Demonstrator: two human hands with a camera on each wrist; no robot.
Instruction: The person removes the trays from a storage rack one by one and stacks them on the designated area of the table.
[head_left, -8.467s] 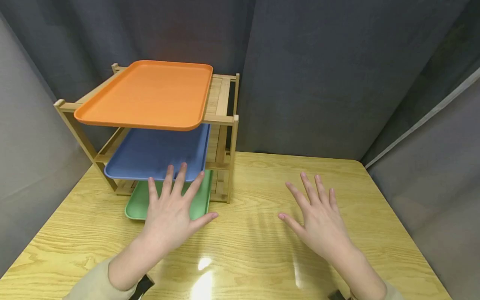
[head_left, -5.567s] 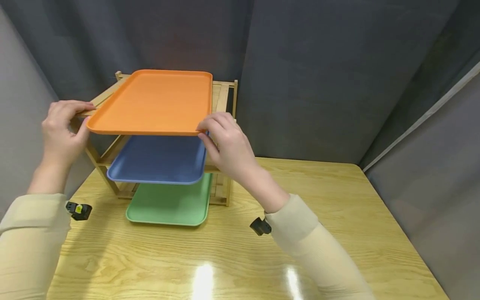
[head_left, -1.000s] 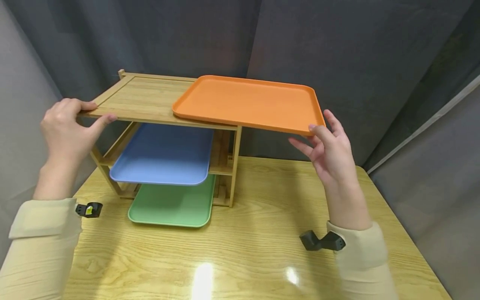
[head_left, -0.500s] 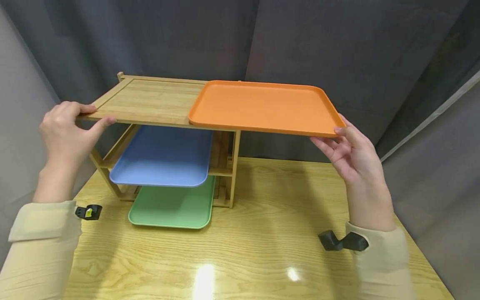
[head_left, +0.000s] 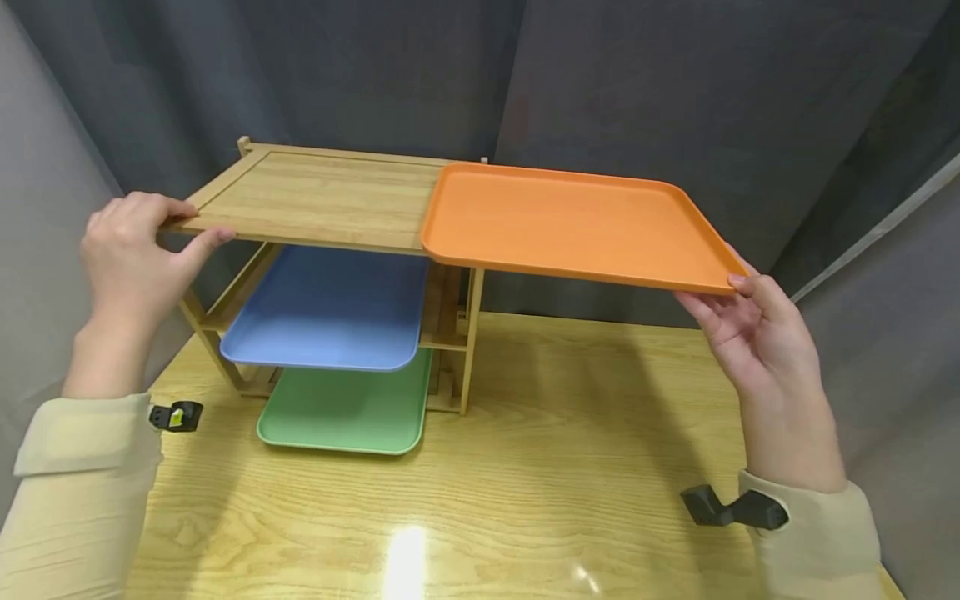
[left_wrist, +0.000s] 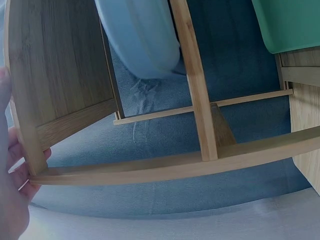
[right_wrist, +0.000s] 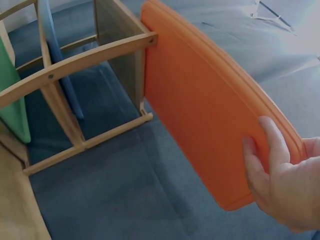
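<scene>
Clearly the step in hand was drawing the orange tray [head_left: 573, 225] sideways off the top shelf [head_left: 315, 196] of the wooden rack [head_left: 465, 333]. The right hand [head_left: 757, 333] held the tray at its near right corner, thumb on the rim and fingers [right_wrist: 260, 170] curled beneath its underside. Most of the tray hung out in the air to the right of the rack, roughly level; only its left end lay over the shelf's right edge, though whether it rested there or hovered just above could not be told. The left hand [head_left: 131, 262] gripped the rack's front left corner, thumb on top and fingers [head_left: 213, 240] wrapped under the board, seemingly steadying it. Below, a blue tray [head_left: 326, 308] sat on the middle shelf and a green tray [head_left: 348, 408] on the lowest level, jutting forward over the table [head_left: 525, 483].

As a judgement, the withdrawal looked nearly done. The next move would call for carrying the tray's whole weight from one corner, so it could tip or sag; a firmer hold or a second hand under it would probably help before taking it clear.
</scene>
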